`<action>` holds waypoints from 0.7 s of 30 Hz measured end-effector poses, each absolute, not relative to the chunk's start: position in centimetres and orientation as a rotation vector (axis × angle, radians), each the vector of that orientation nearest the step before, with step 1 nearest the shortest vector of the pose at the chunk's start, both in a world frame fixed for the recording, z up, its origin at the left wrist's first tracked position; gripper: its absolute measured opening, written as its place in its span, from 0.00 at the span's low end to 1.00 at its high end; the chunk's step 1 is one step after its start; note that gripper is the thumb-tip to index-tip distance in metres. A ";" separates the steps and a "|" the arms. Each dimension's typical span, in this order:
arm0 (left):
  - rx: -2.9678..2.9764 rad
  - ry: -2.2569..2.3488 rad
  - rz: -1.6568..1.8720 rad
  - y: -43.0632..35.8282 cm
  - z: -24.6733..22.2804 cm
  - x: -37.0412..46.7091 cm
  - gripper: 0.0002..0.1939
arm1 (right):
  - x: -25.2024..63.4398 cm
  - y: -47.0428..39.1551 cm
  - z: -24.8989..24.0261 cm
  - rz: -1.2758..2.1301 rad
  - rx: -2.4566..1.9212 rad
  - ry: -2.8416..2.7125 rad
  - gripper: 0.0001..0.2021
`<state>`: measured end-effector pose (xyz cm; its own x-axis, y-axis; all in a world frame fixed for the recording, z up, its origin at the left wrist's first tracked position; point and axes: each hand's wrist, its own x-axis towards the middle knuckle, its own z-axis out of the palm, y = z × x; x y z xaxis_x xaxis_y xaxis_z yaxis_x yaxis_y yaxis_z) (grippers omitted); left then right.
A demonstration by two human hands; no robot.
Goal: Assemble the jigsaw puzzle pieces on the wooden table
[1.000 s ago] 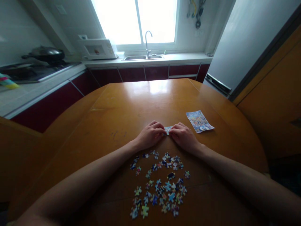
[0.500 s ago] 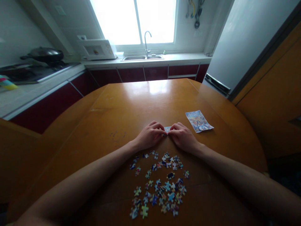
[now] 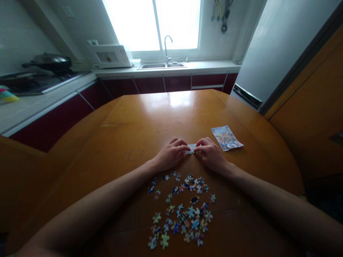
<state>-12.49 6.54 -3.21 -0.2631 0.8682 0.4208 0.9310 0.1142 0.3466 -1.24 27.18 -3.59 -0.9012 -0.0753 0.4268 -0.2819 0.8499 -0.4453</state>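
A small joined strip of pale puzzle pieces (image 3: 191, 149) lies on the wooden table, between my two hands. My left hand (image 3: 173, 153) rests at its left end, fingers bent together and fingertips on the strip. On its right end lie the bent fingers of my right hand (image 3: 210, 152). Parts of the strip are hidden under both hands. Nearer to me, many loose puzzle pieces (image 3: 195, 223) are scattered between my forearms. A printed picture sheet (image 3: 226, 137) lies beyond my right hand.
The wooden table (image 3: 160, 117) has a rounded right edge. Behind it a counter holds a sink (image 3: 154, 66) and a white microwave (image 3: 111, 56). A pan (image 3: 50, 62) sits on the stove at the left, and a fridge (image 3: 284, 46) stands at the right.
My right hand has shifted slightly to the right, away from my left hand, so more of the strip shows between them. The loose pieces and the sheet have not moved.
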 end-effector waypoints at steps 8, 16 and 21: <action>-1.741 -2.333 -0.847 6.7 -3.0 -12.4 0.11 | -1.2 27.0 -3.5 0.724 0.284 -2.626 0.09; -1.832 -2.304 -0.809 6.5 -3.0 -12.5 0.13 | -1.2 27.1 -3.6 0.718 0.265 -2.627 0.10; -1.842 -2.304 -0.770 6.4 -3.2 -12.6 0.15 | -1.3 27.1 -3.7 0.729 0.279 -2.656 0.10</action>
